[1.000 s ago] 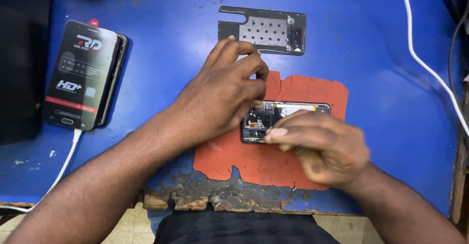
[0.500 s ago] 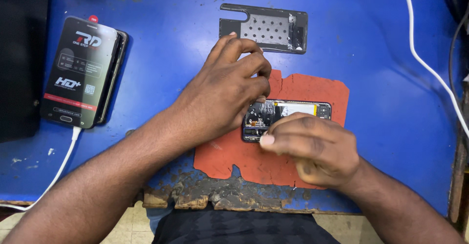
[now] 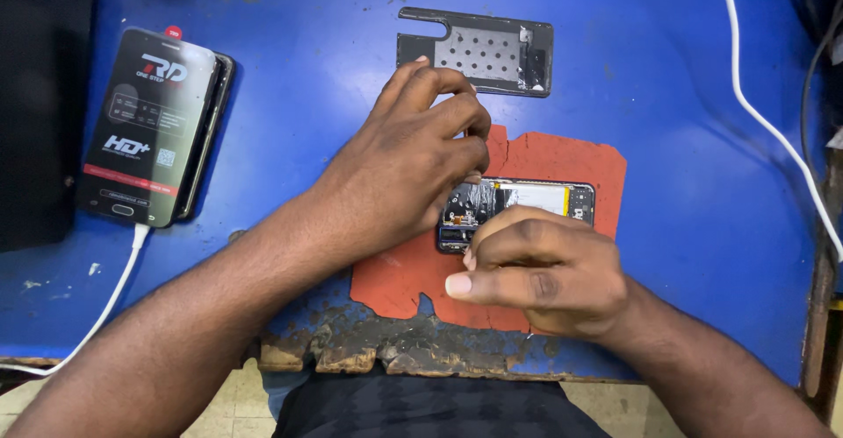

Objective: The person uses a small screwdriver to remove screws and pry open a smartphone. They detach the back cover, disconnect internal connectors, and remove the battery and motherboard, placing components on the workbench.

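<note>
Opened phone [image 3: 527,199]: lower edge and left end are hidden beneath both hands, and what the fingertips pinch cannot be made out. It is laid flat on an orange-red mat [image 3: 562,159] on the blue surface [image 3: 290,122], directly under the left hand [image 3: 413,170] and just above the right hand [image 3: 540,271]. Back removed; silver shielding, pale battery and dark board are exposed. Left grip is curled tight at the phone's left end; right grip is closed, pressed on its lower edge. A perforated dark back plate [image 3: 479,52] is set beyond.
</note>
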